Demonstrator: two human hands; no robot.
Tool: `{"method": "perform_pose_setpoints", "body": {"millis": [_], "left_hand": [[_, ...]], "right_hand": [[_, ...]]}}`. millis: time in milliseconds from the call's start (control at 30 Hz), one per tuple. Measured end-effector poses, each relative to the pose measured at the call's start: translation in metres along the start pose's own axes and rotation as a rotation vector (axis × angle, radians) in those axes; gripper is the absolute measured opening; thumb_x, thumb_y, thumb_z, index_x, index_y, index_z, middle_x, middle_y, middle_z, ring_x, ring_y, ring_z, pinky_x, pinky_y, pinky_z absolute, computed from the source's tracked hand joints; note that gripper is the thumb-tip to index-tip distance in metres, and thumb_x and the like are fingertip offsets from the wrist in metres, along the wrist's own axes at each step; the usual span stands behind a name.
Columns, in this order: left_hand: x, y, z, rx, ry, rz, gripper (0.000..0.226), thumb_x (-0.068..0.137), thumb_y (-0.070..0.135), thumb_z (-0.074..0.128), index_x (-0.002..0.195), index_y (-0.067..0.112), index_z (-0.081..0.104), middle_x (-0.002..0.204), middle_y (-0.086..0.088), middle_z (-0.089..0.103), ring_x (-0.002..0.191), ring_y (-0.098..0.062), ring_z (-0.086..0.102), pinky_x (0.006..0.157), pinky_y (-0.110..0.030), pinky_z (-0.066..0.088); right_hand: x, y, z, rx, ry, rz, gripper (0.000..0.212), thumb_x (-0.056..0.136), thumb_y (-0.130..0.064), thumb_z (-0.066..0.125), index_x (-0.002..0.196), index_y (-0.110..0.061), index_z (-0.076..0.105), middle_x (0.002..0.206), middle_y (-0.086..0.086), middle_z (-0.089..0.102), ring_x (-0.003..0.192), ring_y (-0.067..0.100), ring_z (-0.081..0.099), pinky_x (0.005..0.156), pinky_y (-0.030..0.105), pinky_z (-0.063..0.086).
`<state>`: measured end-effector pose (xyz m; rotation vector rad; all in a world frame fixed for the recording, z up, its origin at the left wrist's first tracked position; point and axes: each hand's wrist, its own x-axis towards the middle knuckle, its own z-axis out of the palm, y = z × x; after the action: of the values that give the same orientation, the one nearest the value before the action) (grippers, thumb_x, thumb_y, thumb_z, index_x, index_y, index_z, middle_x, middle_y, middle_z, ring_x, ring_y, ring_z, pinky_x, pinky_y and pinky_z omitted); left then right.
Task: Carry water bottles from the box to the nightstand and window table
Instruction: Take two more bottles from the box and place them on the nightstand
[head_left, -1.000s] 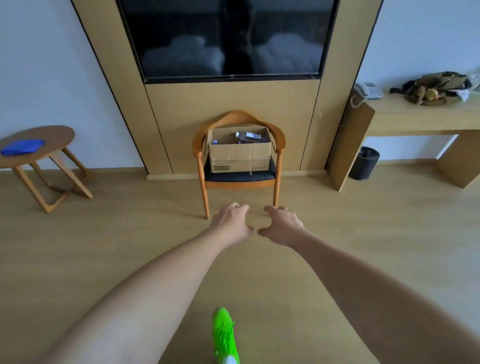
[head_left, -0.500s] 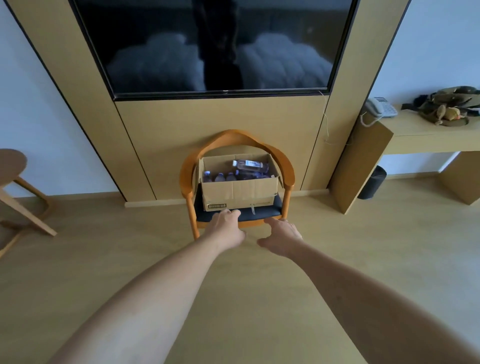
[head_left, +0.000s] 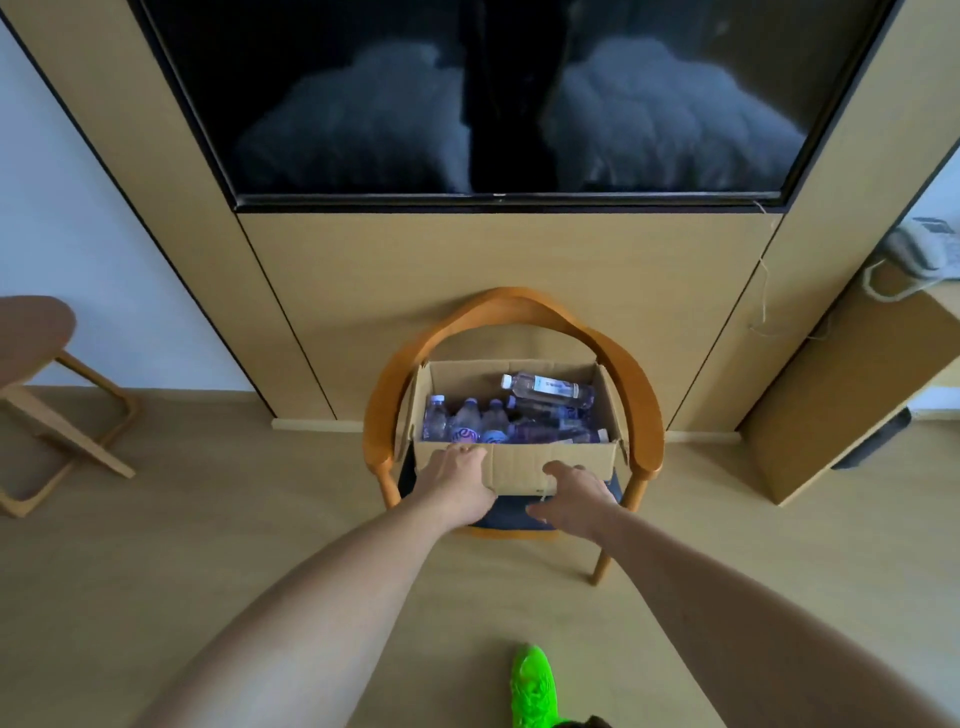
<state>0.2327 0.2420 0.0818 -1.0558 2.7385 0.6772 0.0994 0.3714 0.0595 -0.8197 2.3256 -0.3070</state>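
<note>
Head view: water bottles (head_left: 545, 388) lie and stand inside the open box (head_left: 550, 470) on the chair (head_left: 641, 410) seat; likely light, smooth plastic, best gripped mid-body. Left hand (head_left: 460, 480) and right hand (head_left: 574, 496) are loosely open, empty, at the box's front wall

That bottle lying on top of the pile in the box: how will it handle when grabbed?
The top bottle lies on its side across other bottles, so it may roll if nudged. It looks like clear smooth plastic, probably slippery and slightly squashy. It seems capped; if full, fairly heavy for its size.
</note>
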Motion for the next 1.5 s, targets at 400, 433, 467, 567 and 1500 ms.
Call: {"method": "perform_pose_setpoints", "body": {"millis": [400,433,467,567,1500], "left_hand": [[0.146,0.013,0.013,-0.006,-0.159,-0.109,0.054,0.088,0.037,0.066,0.139,0.023,0.054,0.139,-0.003,0.054,0.131,-0.027,0.051,0.102,-0.041,0.048],[0.157,0.014,0.015,-0.002,-0.173,-0.107,0.049,0.087,0.038,0.065,0.133,0.023,0.057,0.135,-0.003,0.056,0.128,-0.029,0.053,0.101,-0.043,0.048],[0.167,0.014,0.017,0.002,-0.187,-0.11,0.045,0.087,0.038,0.064,0.129,0.023,0.059,0.133,-0.004,0.057,0.127,-0.03,0.054,0.101,-0.044,0.048],[0.196,0.014,0.028,-0.003,-0.224,-0.126,0.048,0.088,0.038,0.065,0.132,0.021,0.058,0.137,-0.008,0.056,0.129,-0.031,0.052,0.104,-0.043,0.047],[0.33,0.01,0.128,-0.062,-0.691,-0.162,0.075,0.076,0.02,0.079,0.145,0.031,0.051,0.138,-0.004,0.062,0.121,-0.027,0.061,0.091,-0.03,0.052]], "right_hand": [[0.14,0.014,-0.044,0.05,-0.15,0.005,0.068,0.083,-0.041,0.072,0.144,-0.025,0.046,0.126,0.006,0.058,0.112,0.026,0.058,0.088,0.04,0.057],[0.149,0.016,-0.047,0.055,-0.154,0.007,0.066,0.084,-0.041,0.072,0.142,-0.026,0.046,0.123,0.005,0.059,0.11,0.026,0.059,0.088,0.042,0.058],[0.157,0.018,-0.049,0.055,-0.154,0.009,0.064,0.084,-0.04,0.072,0.141,-0.027,0.047,0.121,0.005,0.059,0.108,0.025,0.06,0.087,0.043,0.059],[0.183,0.024,-0.056,0.055,-0.155,0.03,0.063,0.086,-0.043,0.07,0.143,-0.03,0.047,0.125,0.006,0.061,0.113,0.027,0.059,0.091,0.044,0.057],[0.374,0.049,-0.037,-0.35,0.004,-0.055,0.085,0.078,-0.03,0.079,0.15,-0.027,0.035,0.14,0.006,0.036,0.128,0.032,0.038,0.109,0.058,0.037]]}}
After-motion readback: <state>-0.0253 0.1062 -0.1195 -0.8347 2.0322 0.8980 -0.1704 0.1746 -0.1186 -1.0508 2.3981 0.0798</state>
